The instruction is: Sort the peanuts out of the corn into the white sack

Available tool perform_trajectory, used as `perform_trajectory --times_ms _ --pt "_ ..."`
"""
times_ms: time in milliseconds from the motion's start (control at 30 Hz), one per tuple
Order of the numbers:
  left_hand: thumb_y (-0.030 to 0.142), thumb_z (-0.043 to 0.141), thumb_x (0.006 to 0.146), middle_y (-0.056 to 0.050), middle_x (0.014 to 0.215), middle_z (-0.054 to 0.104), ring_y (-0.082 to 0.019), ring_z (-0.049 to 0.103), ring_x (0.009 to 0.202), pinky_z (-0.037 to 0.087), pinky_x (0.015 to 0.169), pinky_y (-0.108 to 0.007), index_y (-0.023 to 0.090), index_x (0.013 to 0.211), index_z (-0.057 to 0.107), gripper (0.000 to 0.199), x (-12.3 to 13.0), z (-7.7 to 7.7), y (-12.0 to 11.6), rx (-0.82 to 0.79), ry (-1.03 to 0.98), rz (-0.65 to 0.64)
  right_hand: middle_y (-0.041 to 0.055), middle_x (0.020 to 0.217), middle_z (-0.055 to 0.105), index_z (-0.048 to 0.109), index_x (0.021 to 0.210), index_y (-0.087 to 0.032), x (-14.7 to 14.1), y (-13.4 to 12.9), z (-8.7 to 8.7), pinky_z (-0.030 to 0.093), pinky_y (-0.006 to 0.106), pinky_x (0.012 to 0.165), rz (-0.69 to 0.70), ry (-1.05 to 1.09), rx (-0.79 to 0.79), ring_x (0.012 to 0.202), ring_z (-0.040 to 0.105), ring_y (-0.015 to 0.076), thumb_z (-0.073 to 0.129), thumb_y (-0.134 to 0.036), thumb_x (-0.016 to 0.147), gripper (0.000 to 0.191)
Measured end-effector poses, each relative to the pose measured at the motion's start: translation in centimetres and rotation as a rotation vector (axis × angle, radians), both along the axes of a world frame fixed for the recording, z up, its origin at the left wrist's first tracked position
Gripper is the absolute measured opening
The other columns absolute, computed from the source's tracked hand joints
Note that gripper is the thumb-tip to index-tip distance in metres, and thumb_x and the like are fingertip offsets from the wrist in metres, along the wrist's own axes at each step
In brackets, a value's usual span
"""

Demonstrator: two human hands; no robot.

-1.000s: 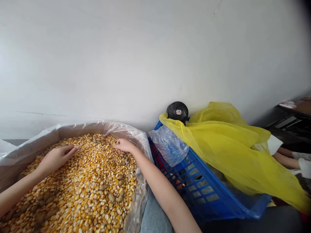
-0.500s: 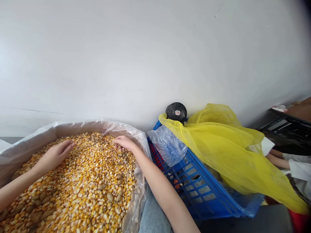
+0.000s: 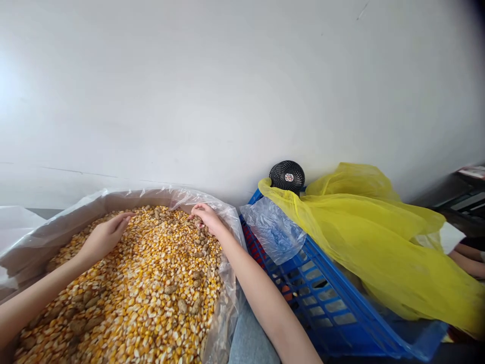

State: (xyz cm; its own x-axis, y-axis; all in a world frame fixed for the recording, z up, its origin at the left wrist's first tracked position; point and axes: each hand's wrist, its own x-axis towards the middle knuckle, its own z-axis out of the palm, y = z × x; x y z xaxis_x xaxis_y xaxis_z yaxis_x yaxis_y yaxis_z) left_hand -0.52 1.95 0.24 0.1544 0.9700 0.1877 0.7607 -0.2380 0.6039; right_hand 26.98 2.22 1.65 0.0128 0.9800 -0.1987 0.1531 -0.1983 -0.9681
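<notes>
A large heap of dried yellow corn kernels [image 3: 151,288] fills a plastic-lined box, with several brown peanuts in the shell [image 3: 170,288] scattered through it. My left hand [image 3: 105,237] rests on the kernels at the left with its fingers loosely apart, holding nothing visible. My right hand [image 3: 206,220] is curled at the far right of the heap, its fingertips down among kernels and peanuts. Whether it holds anything is hidden. A clear plastic liner [image 3: 227,298] rises around the heap and folds over the box rim [image 3: 109,202].
A blue plastic crate [image 3: 326,303] stands right of the box, under a yellow plastic sheet [image 3: 364,237] and a clear bag [image 3: 273,230]. A small black fan [image 3: 288,176] sits behind it against a white wall [image 3: 227,91]. Another person's forearms [image 3: 468,260] show at the right edge.
Both hands sit further right in the picture, partly because the view has swung. My right hand's fingers curl further down into the kernels, and my left hand has slid across the heap.
</notes>
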Motion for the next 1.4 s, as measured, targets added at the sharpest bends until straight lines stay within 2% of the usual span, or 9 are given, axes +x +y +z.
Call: perform_trajectory --times_ms 133,267,400,567,733,967,1133,1267,1400 --pt "0.051 0.028 0.077 0.001 0.075 0.062 -0.016 0.056 0.06 0.039 0.056 -0.022 0.023 0.112 0.047 0.048 1.0 1.4 0.6 -0.106 0.157 -0.066 -0.0045 0.06 0.052 0.046 0.078 -0.02 0.2 0.2 -0.4 0.02 0.015 0.033 -0.026 -0.015 -0.021 0.035 0.033 0.0026 0.047 -0.024 0.067 0.012" --pt "0.048 0.031 0.076 -0.003 0.082 0.063 -0.021 0.058 0.073 0.04 0.059 -0.027 0.024 0.109 0.05 0.046 4.5 3.1 2.4 -0.072 0.347 -0.158 -0.0049 0.06 0.048 0.04 0.07 -0.019 0.2 0.5 -0.4 0.025 0.015 0.034 -0.03 -0.058 -0.057 0.037 0.036 0.0026 0.05 -0.025 0.065 0.012" --pt "0.04 0.038 0.077 -0.006 0.092 0.063 -0.023 0.058 0.083 0.042 0.067 -0.031 0.026 0.105 0.053 0.035 10.3 4.0 3.7 -0.024 0.571 -0.379 -0.0048 0.059 0.047 0.04 0.075 -0.02 0.4 0.6 -0.3 0.029 0.015 0.037 -0.052 -0.217 -0.087 0.039 0.039 0.0037 0.043 -0.02 0.07 0.006" --pt "0.038 0.048 0.075 -0.013 0.092 0.063 -0.026 0.057 0.086 0.042 0.072 -0.035 0.018 0.1 0.057 0.034 15.9 2.0 3.4 0.003 0.678 -0.515 0.002 0.069 0.056 0.05 0.077 -0.02 1.0 0.1 -1.1 0.039 0.023 0.052 -0.061 -0.612 -0.095 0.062 0.055 0.014 0.044 -0.01 0.066 0.016" --pt "0.04 0.037 0.079 -0.018 0.088 0.063 -0.029 0.058 0.083 0.043 0.069 -0.039 0.01 0.104 0.054 0.042 16.8 -1.0 3.1 -0.019 0.675 -0.499 0.0085 0.094 0.06 0.059 0.08 -0.02 1.1 0.0 -2.0 0.038 0.033 0.074 0.017 -0.917 -0.122 0.093 0.053 0.0249 0.052 -0.009 0.062 0.023" --pt "0.04 0.035 0.077 -0.016 0.086 0.063 -0.027 0.059 0.08 0.043 0.067 -0.035 0.011 0.096 0.055 0.04 15.4 -1.0 3.6 -0.044 0.591 -0.527 0.0143 0.094 0.061 0.062 0.084 -0.016 0.5 0.0 -2.1 0.04 0.034 0.071 0.118 -1.083 -0.168 0.09 0.056 0.028 0.052 -0.013 0.065 0.021" --pt "0.047 0.033 0.077 -0.006 0.08 0.062 -0.017 0.057 0.071 0.041 0.061 -0.025 0.017 0.091 0.055 0.04 12.6 3.1 4.3 -0.068 0.38 -0.569 0.0131 0.088 0.063 0.062 0.078 -0.018 0.8 0.2 -2.3 0.039 0.032 0.067 0.135 -1.1 -0.106 0.084 0.058 0.0256 0.049 -0.01 0.066 0.019" --pt "0.051 0.03 0.077 0.0 0.071 0.057 -0.014 0.052 0.066 0.039 0.059 -0.022 0.017 0.085 0.053 0.042 6.4 8.1 3.0 -0.065 0.014 -0.464 0.0095 0.083 0.063 0.06 0.075 -0.018 0.8 0.4 -2.5 0.038 0.028 0.065 0.152 -1.051 -0.03 0.079 0.058 0.0215 0.047 -0.012 0.067 0.016" --pt "0.051 0.03 0.078 0.0 0.076 0.056 -0.014 0.051 0.072 0.04 0.065 -0.024 0.017 0.087 0.052 0.042 -4.4 10.8 -0.6 -0.066 0.023 -0.25 0.006 0.072 0.062 0.056 0.069 -0.017 0.5 0.5 -2.5 0.037 0.025 0.058 0.204 -0.956 0.021 0.068 0.056 0.0175 0.05 -0.017 0.064 0.009"
